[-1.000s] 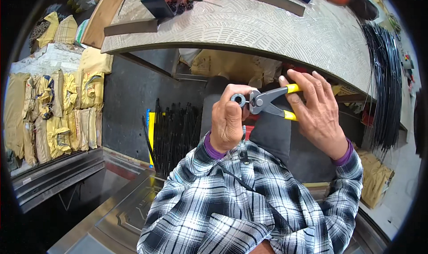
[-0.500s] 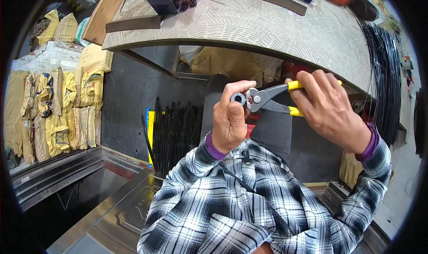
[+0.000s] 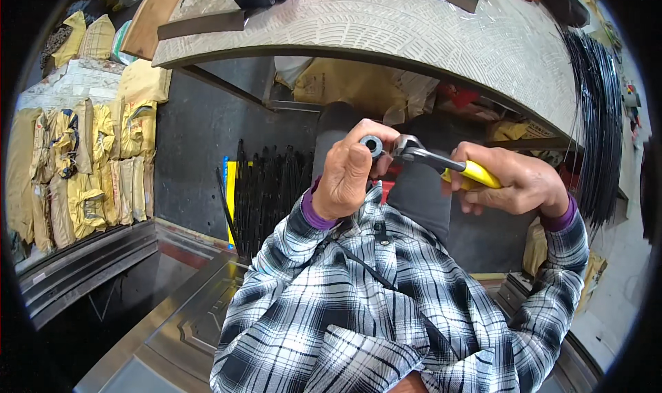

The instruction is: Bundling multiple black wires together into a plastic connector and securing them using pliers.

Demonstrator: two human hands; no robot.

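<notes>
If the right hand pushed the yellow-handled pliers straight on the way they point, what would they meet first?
Probably the small grey ring-shaped part pinched in the left hand. The right hand aims the yellow-handled pliers leftward at it; the metal tips look almost touching.

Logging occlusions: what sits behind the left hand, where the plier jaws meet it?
A small dark ring shows above the left hand, at the tip of the yellow-handled pliers. The fingers hide how it is gripped.
</notes>
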